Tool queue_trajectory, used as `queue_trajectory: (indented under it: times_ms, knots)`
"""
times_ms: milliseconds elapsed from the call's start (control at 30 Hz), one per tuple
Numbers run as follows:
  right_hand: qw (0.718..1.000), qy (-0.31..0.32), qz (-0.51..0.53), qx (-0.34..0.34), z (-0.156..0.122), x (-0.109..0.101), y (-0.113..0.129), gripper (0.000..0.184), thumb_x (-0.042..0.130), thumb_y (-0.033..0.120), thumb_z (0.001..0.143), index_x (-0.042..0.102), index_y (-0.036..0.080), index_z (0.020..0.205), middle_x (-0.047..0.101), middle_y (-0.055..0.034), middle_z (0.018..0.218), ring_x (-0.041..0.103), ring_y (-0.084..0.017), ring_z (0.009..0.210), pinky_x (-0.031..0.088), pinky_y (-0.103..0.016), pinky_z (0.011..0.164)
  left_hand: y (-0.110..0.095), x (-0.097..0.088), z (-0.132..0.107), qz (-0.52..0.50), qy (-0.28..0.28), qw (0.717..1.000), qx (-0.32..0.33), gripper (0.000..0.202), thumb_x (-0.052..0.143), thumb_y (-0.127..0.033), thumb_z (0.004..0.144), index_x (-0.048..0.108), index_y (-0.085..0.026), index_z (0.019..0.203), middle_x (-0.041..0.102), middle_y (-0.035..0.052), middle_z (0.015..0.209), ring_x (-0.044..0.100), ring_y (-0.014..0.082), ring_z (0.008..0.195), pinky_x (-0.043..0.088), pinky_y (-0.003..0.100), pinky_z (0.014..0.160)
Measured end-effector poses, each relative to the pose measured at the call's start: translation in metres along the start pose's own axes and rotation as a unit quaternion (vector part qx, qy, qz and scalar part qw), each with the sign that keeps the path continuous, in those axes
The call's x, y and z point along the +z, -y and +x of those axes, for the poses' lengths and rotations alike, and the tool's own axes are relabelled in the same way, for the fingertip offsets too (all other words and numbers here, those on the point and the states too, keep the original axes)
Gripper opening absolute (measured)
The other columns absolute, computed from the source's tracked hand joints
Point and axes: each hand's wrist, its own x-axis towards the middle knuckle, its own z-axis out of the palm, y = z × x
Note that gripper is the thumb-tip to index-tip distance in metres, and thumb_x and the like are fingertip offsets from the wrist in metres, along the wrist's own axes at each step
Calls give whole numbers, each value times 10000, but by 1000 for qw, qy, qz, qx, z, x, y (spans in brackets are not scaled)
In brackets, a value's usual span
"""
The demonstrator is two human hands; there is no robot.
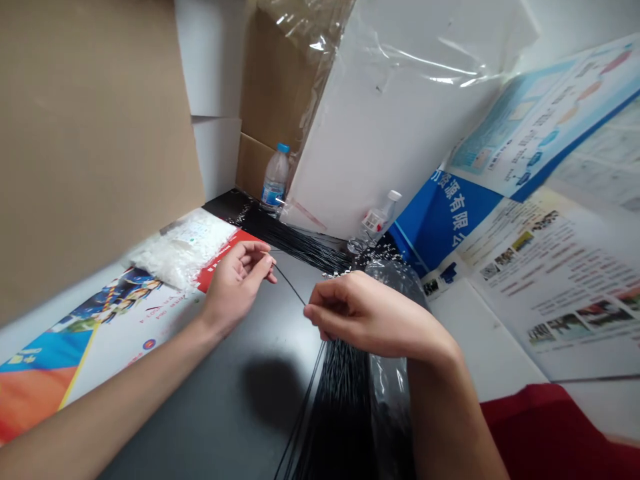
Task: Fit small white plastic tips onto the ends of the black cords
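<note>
A thin black strand [290,285] stretches between my two hands above the dark table [240,400]. My left hand [237,280] pinches its far end with fingertips curled together. My right hand [360,313] is closed around the near end, just above a thick bundle of black strands [335,400] that runs toward me. A second heap of black strands [295,243] lies behind my hands. Small white pieces [373,257] are scattered beyond my right hand.
A clear bag of white pieces [185,250] lies at the left on a colourful poster [75,333]. Two water bottles [275,179] [376,223] stand at the back. Cardboard panels [90,133] and a plastic-wrapped white board [400,120] wall the space. Printed posters [550,233] lie at the right.
</note>
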Motion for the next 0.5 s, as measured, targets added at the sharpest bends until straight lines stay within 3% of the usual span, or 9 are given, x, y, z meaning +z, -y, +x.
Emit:
queue_trajectory:
  times_ms: [133, 233, 300, 367, 433, 500]
  knots:
    - [997, 44, -46, -32, -18, 0, 10, 145, 647, 224, 861, 720, 174, 745, 680, 17, 609, 540, -82, 497, 304, -207, 465, 2, 8, -2, 86, 34, 995, 21, 145, 618, -278, 847, 574, -171, 935, 588, -14, 796, 595, 116, 658, 513, 267, 662]
    - [997, 13, -74, -3, -37, -4, 12, 102, 696, 277, 838, 746, 203, 790, 674, 16, 586, 549, -107, 485, 297, -225, 438, 0, 20, -1, 157, 96, 983, 21, 156, 615, -306, 852, 606, -178, 941, 629, 12, 837, 607, 137, 696, 507, 270, 654]
    - [996, -48, -75, 1, -48, -11, 8, 80, 676, 265, 851, 737, 217, 834, 678, 20, 608, 567, -114, 498, 319, -228, 448, -3, 32, 0, 216, 167, 961, 34, 147, 609, -305, 856, 635, -188, 940, 680, 38, 869, 635, 172, 764, 499, 280, 658]
    - [983, -156, -96, 8, -56, -18, 0, 98, 630, 237, 876, 716, 222, 830, 675, 19, 635, 573, -117, 515, 338, -230, 471, -4, 48, 2, 266, 231, 934, 62, 114, 590, -272, 861, 654, -197, 918, 714, 46, 869, 656, 196, 805, 498, 294, 687]
    - [949, -277, -143, 45, -59, -24, -9, 133, 598, 230, 893, 691, 211, 799, 664, 2, 649, 573, -126, 534, 344, -240, 494, 0, 67, 6, 292, 269, 913, 92, 84, 578, -222, 851, 656, -198, 871, 727, 41, 833, 665, 201, 786, 502, 310, 728]
    - [913, -354, -182, 84, -61, -28, -15, 145, 600, 244, 897, 671, 199, 779, 649, -15, 648, 577, -141, 552, 345, -253, 513, 9, 86, 11, 294, 291, 904, 110, 86, 575, -168, 829, 657, -192, 836, 730, 42, 811, 669, 208, 775, 508, 331, 769]
